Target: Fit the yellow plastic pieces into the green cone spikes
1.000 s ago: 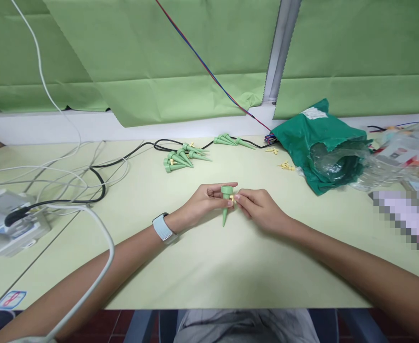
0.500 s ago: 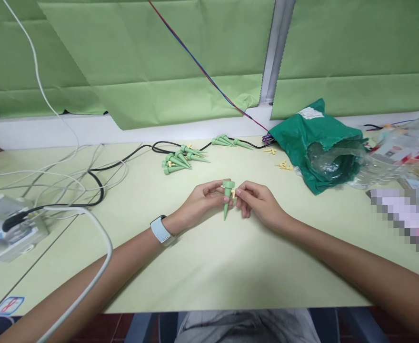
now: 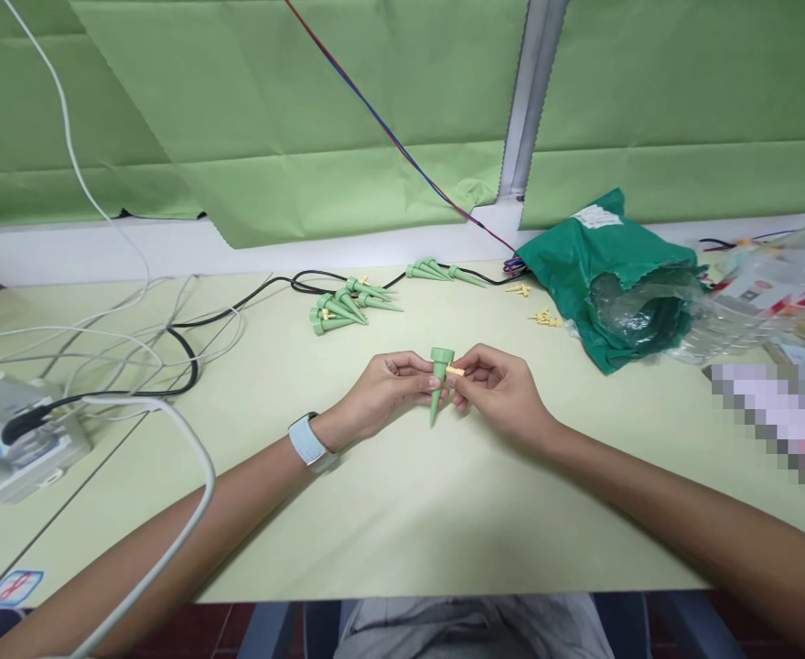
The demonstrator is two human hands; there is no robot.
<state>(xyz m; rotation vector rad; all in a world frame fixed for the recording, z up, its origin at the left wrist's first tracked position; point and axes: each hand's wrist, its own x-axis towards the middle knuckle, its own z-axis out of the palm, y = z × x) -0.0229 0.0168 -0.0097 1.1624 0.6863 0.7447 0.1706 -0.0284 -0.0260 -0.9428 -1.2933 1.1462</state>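
Between the fingers of my left hand [image 3: 395, 389] is a green plastic plant watering spike [image 3: 440, 366], held upright with its point down. My right hand [image 3: 502, 389] pinches a small pale-yellow valve [image 3: 455, 371] against the spike's side, just below the wide cap. The valve lies about level; whether its inner end sits inside the spike I cannot tell. Further back on the table lies a pile of green spikes [image 3: 344, 307], some with yellow valves on them. More green spikes [image 3: 430, 270] lie near the wall, and loose yellow valves [image 3: 545, 318] lie to their right.
A torn green plastic bag [image 3: 581, 265] stands at the back right beside clear plastic bottles [image 3: 752, 293]. Tangled cables [image 3: 183, 339] and a white power strip [image 3: 32, 448] occupy the left. One white cable [image 3: 197, 448] passes over my left forearm.
The yellow valve has turned from roughly upright to level against the spike. My right hand has closed in around it, while my left hand keeps holding the spike.
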